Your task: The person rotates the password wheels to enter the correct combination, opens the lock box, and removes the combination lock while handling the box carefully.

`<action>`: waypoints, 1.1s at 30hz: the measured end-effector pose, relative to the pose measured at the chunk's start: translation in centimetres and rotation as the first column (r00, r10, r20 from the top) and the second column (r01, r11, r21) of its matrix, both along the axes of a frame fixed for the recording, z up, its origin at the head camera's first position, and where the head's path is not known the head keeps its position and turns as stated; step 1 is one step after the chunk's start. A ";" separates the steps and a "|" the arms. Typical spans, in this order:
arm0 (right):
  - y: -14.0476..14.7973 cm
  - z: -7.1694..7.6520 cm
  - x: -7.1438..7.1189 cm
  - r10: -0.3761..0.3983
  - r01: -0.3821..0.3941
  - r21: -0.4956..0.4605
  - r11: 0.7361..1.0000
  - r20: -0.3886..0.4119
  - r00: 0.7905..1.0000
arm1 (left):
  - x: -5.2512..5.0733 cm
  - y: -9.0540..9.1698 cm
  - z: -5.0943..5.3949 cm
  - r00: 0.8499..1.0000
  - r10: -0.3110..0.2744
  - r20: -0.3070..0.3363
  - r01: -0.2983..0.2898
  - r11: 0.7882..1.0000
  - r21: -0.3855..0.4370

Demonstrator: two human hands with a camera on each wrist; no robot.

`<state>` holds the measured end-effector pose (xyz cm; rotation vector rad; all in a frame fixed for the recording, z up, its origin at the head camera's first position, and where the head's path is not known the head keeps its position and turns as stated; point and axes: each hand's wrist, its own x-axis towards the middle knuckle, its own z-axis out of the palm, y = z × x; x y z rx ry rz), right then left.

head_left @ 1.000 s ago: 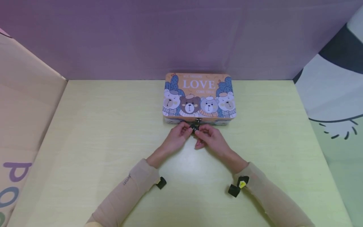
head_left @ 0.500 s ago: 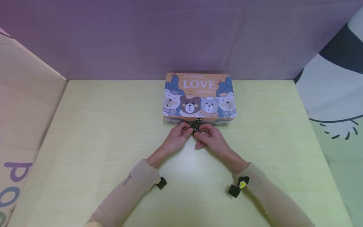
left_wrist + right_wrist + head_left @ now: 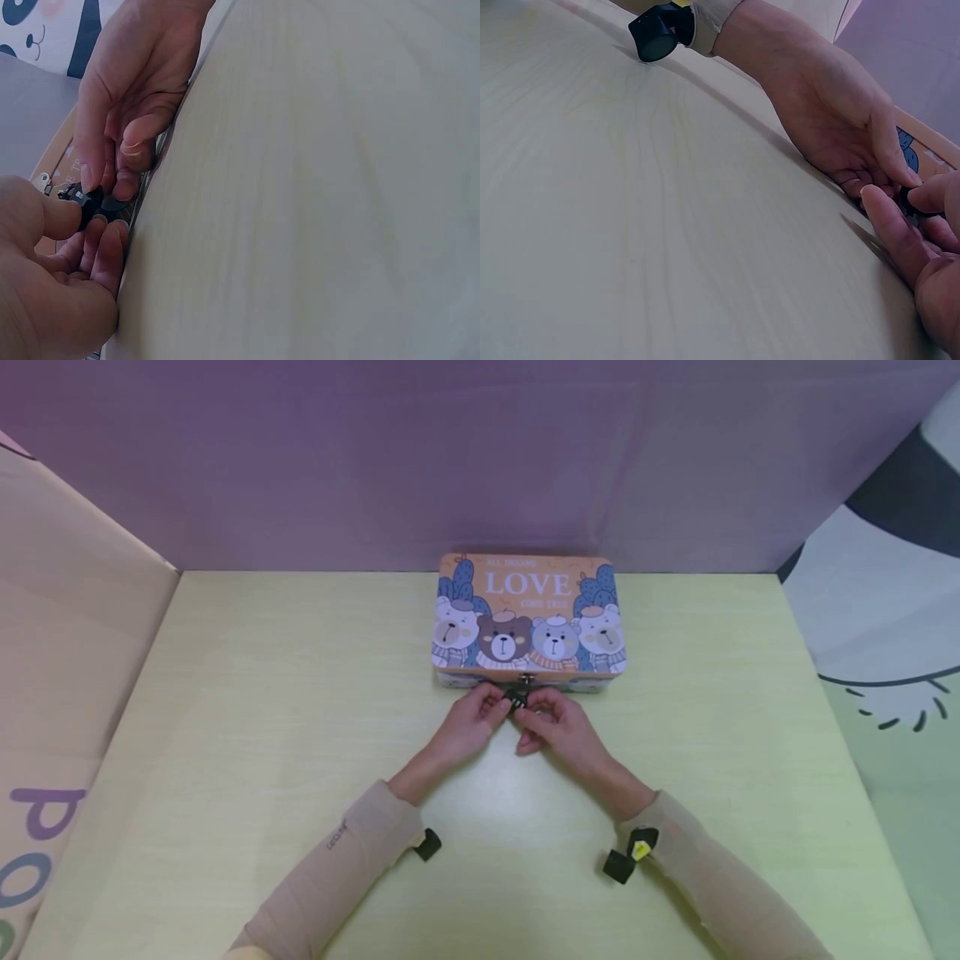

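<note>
A tin box [image 3: 528, 639] with bears and "LOVE" on its lid lies closed, with a metal clasp [image 3: 527, 679] at its front edge. Just in front of that clasp is a small black combination padlock [image 3: 515, 699], with white figures also showing in the left wrist view on the padlock [image 3: 88, 201]. My left hand [image 3: 467, 727] pinches it from the left between thumb and fingers. From the right, my right hand [image 3: 567, 731] pinches its other side with thumb and forefinger, other fingers curled beneath. Fingers hide much of the lock in the right wrist view.
The box stands at the back of a pale wooden table [image 3: 300, 693], close to a purple back wall [image 3: 375, 468]. Printed side panels [image 3: 885, 577] rise at left and right. Small black wrist cameras [image 3: 619, 865] hang from both sleeves.
The right thumb has slid slightly toward the person on the padlock, showing more of its figures. Both hands and the box otherwise stay in place.
</note>
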<state>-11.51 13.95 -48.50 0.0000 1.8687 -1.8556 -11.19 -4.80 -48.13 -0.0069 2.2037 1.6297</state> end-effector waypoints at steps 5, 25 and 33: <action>0.0 -0.1 0.0 -0.001 0.001 -0.006 1.000 -0.001 1.000 | 0.0 0.0 0.1 1.000 -0.001 -0.001 0.001 1.000 -0.001; 0.1 0.0 0.0 0.010 -0.010 -0.005 1.000 -0.001 1.000 | 0.0 0.1 0.0 1.000 -0.001 -0.001 0.001 1.000 -0.006; 0.0 -0.1 0.0 -0.001 0.001 -0.008 1.000 0.003 1.000 | 0.0 0.0 0.0 1.000 0.000 0.004 0.000 1.000 -0.006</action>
